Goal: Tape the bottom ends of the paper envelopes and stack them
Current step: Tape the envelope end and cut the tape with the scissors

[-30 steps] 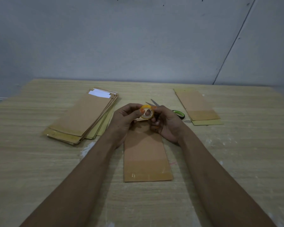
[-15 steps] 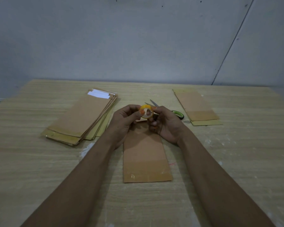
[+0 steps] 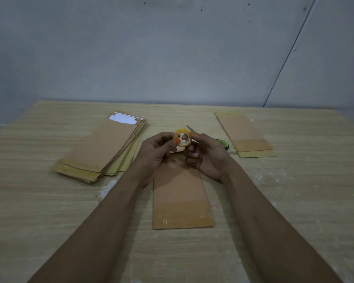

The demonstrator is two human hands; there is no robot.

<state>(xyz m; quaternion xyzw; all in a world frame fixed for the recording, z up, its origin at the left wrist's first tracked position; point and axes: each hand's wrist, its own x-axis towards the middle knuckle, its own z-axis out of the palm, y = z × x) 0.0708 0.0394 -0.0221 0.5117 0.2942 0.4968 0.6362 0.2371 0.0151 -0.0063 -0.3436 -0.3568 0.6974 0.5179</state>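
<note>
Above the brown paper envelope on the worktop, left hand and right hand both grip the tape roll.

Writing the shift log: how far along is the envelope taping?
Done, seemingly: a small pile of at least two envelopes at far right. In hand: left hand and right hand both hold the tape roll above the single envelope lying in front; glossy tape already shows near its bottom edge. Left: probably the thick pile at left, though its lowest envelope looks glossy too. Scissors wait behind the right hand.
</note>
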